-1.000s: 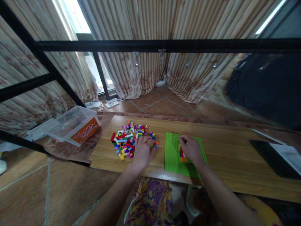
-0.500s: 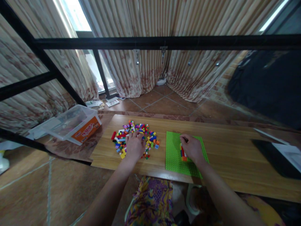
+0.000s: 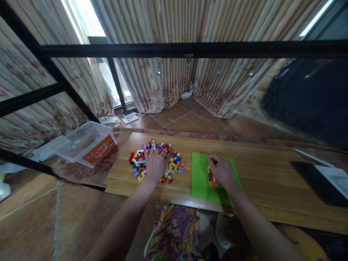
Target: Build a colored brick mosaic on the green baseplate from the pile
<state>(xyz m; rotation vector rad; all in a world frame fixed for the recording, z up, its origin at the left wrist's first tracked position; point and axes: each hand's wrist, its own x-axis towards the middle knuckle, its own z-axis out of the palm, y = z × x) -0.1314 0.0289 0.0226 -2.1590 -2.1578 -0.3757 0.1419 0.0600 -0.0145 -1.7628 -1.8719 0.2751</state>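
Note:
My left hand point(image 3: 156, 164) rests over a pile of small coloured toy bricks point(image 3: 174, 165), its fingers spread among them. Part of the pile is hidden beneath it. On a green studded baseplate point(image 3: 198, 181) stands a short block of joined bricks point(image 3: 212, 180), with orange, red, white and blue showing. My right hand point(image 3: 221, 169) is over this plate, beside and partly covering the joined bricks. Its thumb and fingertips are pinched together; whatever is between them is too small or hidden to make out.
The wooden table point(image 3: 261, 174) carries a dark board with white paper point(image 3: 331, 179) at the right. On the floor to the left is a clear plastic box point(image 3: 89, 143) with an orange label. A black metal bar point(image 3: 174, 49) crosses beyond the table, before curtains point(image 3: 174, 83).
My left hand has shifted slightly up within the brick pile, its fingers spreading a little. The right hand has stayed in place over the baseplate.

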